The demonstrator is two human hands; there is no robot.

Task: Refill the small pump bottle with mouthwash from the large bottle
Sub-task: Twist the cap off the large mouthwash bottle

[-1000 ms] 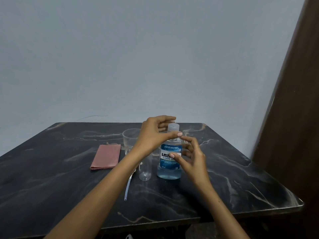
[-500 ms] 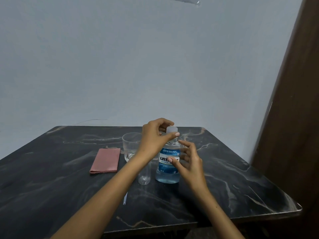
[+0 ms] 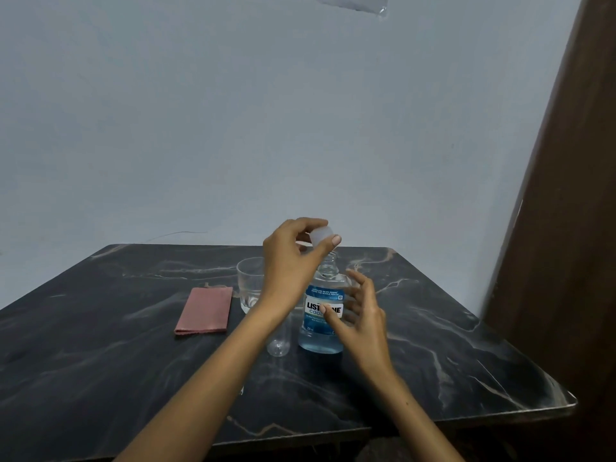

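While the left hand pinches the cap just above the open neck, the big bottle stands upright on the tabletop. The right hand is spread open beside the bottle; its thumb touches the label, but its grip holds nothing.

The small bottle stands just left of the big one, partly hidden by the left arm. I cannot see its top, so I cannot tell if the pump is off.

The step now looks like taking the cap off. To do it well, put the cap down somewhere safe and flat, away from the edge. Then wrap the right hand firmly round the big bottle before lifting. Pour slowly, because the small bottle's mouth is surely narrow.

The big bottle is clear plastic, round and smooth, with blue liquid and a shiny blue label. The cap is cloudy white. A clear glass stands behind. A soft pink cloth lies folded flat. The tabletop is dark and smooth, like marble with pale veins.
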